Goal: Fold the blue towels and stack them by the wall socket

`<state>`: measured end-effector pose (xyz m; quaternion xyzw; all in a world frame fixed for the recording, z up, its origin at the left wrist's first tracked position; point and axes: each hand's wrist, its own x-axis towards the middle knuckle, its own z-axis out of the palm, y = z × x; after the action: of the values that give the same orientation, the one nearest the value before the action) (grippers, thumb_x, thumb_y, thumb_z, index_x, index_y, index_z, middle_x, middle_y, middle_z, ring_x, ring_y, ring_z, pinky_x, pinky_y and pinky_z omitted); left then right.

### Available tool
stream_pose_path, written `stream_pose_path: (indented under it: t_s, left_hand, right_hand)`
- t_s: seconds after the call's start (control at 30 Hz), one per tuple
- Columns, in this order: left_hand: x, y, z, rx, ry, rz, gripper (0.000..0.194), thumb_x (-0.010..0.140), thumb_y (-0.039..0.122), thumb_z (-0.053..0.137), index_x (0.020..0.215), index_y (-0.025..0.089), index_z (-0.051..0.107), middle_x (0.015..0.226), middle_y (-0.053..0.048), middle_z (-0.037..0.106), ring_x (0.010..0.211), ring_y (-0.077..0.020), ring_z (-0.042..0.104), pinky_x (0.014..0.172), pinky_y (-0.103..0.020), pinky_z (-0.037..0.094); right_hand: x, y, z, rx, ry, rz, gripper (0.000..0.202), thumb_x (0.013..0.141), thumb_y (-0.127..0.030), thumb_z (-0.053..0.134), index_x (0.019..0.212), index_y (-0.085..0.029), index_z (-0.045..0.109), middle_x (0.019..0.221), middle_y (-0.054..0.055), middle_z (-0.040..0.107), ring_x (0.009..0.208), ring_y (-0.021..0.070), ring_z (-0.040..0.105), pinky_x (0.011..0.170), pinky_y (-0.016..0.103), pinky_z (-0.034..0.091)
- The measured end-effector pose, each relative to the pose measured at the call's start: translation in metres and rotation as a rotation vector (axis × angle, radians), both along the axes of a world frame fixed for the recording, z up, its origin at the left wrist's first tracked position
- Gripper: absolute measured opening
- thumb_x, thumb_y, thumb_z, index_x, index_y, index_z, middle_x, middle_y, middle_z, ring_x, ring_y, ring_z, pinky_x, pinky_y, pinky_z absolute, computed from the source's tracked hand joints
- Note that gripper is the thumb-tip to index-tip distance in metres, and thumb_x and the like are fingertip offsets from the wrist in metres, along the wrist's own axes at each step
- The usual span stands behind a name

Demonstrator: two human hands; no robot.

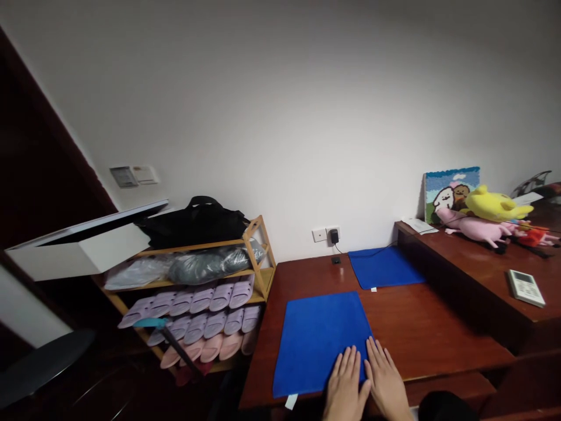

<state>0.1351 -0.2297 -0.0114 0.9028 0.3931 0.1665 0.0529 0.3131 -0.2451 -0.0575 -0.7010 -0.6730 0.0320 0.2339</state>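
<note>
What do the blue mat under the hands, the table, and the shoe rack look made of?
Blue mat: soft fabric, matte, with a small white tag at its edge. Table: reddish-brown wood, or veneer, with a slight sheen. Shoe rack: pale slats, likely bamboo or light wood. Both hands lie flat on the mat.

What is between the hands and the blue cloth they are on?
Nothing visible. The left hand and right hand lie flat, side by side, directly on the near corner of the blue cloth on the wooden table.

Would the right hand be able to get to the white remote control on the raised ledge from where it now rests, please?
Probably yes: the right hand lies flat on the near blue cloth, and bare tabletop lies between it and the white remote control; nothing stands in the way.
</note>
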Motion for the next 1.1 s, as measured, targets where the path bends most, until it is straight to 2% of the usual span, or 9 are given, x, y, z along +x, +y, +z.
stream_pose_path:
  t_s: [0.07,0.13,0.33,0.47,0.6,0.77,0.87,1.0,1.1]
  left_hand:
    - [0.006,0.0,-0.006,-0.007,-0.008,0.044,0.064,0.107,0.052,0.033,0.166,0.032,0.017,0.169,0.001,0.028,0.154,-0.0278,0.035,0.127,-0.051,0.038]
    - [-0.011,0.003,-0.017,0.011,-0.003,0.143,0.063,0.107,0.053,0.033,0.165,0.031,0.023,0.168,0.0,0.031,0.154,-0.0279,0.036,0.126,-0.05,0.039]
    - [-0.125,0.015,-0.048,0.208,0.01,0.532,0.064,0.107,0.048,0.034,0.165,0.023,0.025,0.163,-0.008,0.044,0.149,-0.0289,0.044,0.122,-0.051,0.043]
    - [-0.162,0.017,-0.052,0.274,-0.012,0.652,0.065,0.107,0.047,0.033,0.165,0.018,0.025,0.162,-0.01,0.046,0.149,-0.0282,0.045,0.12,-0.049,0.044]
    - [-0.16,0.017,-0.054,0.26,-0.023,0.65,0.063,0.107,0.046,0.031,0.164,0.018,0.03,0.163,-0.009,0.045,0.15,-0.0265,0.044,0.12,-0.047,0.045]
    - [-0.161,0.012,-0.054,0.239,-0.044,0.64,0.06,0.106,0.041,0.03,0.163,0.021,0.034,0.164,-0.006,0.044,0.151,-0.0252,0.042,0.123,-0.046,0.042]
    - [-0.166,0.009,-0.05,0.191,-0.038,0.653,0.059,0.106,0.041,0.032,0.16,0.019,0.041,0.163,-0.006,0.046,0.15,-0.0266,0.043,0.123,-0.047,0.042]
    - [-0.149,0.009,-0.027,0.174,-0.05,0.652,0.058,0.106,0.04,0.031,0.157,0.018,0.047,0.161,-0.007,0.048,0.15,-0.0264,0.044,0.124,-0.047,0.041]
    - [-0.096,0.013,0.003,0.148,-0.077,0.506,0.055,0.107,0.038,0.029,0.158,0.024,0.044,0.164,-0.003,0.044,0.151,-0.0241,0.042,0.124,-0.046,0.041]
  right_hand:
    - [0.001,0.001,-0.004,0.001,0.0,0.006,0.061,0.104,-0.043,0.028,0.154,-0.017,0.051,0.165,0.005,0.038,0.155,0.0273,0.033,0.129,0.047,0.027]
    - [0.0,0.002,-0.008,0.011,-0.005,-0.013,0.063,0.103,-0.044,0.028,0.155,-0.016,0.051,0.165,0.005,0.038,0.155,0.0278,0.034,0.128,0.047,0.028]
    - [0.0,0.003,-0.018,0.185,-0.047,-0.034,0.062,0.105,-0.048,0.029,0.152,-0.016,0.053,0.16,0.008,0.047,0.15,0.0288,0.043,0.125,0.049,0.034]
    - [0.002,0.002,-0.024,0.238,-0.061,-0.02,0.06,0.105,-0.048,0.031,0.15,-0.016,0.055,0.158,0.009,0.051,0.148,0.0285,0.045,0.123,0.047,0.037]
    - [0.004,0.007,-0.015,0.082,-0.018,-0.035,0.064,0.105,-0.048,0.027,0.153,-0.014,0.053,0.16,0.01,0.049,0.15,0.0296,0.042,0.124,0.049,0.036]
    - [0.008,0.023,0.022,-0.115,-0.016,-0.031,0.068,0.104,-0.047,0.019,0.16,-0.013,0.041,0.166,0.007,0.039,0.156,0.0259,0.032,0.129,0.047,0.026]
    - [0.009,0.029,0.036,-0.195,-0.039,-0.017,0.069,0.104,-0.046,0.018,0.161,-0.013,0.036,0.167,0.005,0.034,0.157,0.0246,0.028,0.13,0.047,0.023]
    - [0.007,0.03,0.035,-0.211,-0.075,-0.004,0.07,0.104,-0.047,0.019,0.162,-0.011,0.032,0.169,0.005,0.028,0.158,0.0248,0.024,0.13,0.047,0.02]
    - [0.006,0.029,0.034,-0.207,-0.085,-0.005,0.069,0.104,-0.046,0.019,0.162,-0.011,0.031,0.169,0.005,0.027,0.158,0.0248,0.023,0.13,0.047,0.02]
